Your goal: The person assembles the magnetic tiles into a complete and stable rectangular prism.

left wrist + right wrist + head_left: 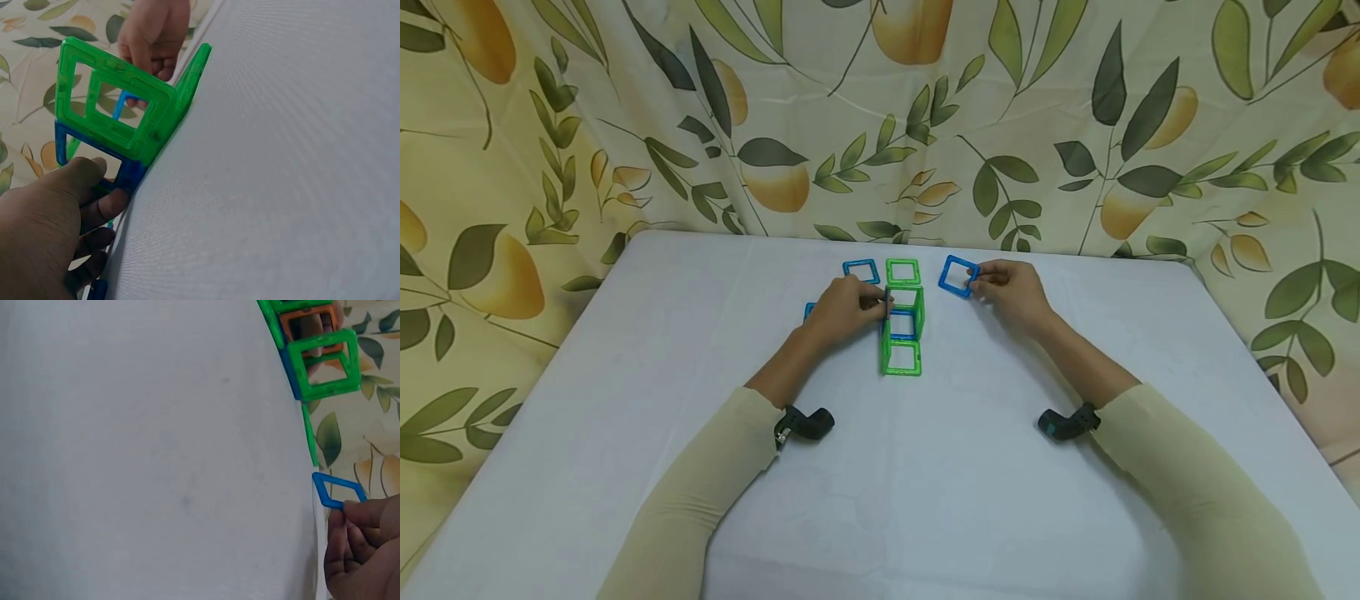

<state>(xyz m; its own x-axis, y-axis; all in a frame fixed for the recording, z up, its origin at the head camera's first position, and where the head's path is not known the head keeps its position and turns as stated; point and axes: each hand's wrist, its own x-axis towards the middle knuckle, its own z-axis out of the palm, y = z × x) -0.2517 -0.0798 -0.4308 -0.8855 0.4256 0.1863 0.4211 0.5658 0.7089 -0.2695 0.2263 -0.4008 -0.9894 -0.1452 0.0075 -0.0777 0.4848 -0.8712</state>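
Left of the magnetic-tile structure (902, 337), the left hand (847, 310) covers most of a blue piece (808, 310); right of the structure, the right hand (1011, 292) hides part of a blue square frame (944, 272); the right wrist view's top edge crops the structure.

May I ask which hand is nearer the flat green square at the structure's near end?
Left: the left hand grips the structure, beyond and left of the flat green square; the right hand is farther off, beyond and to the right.
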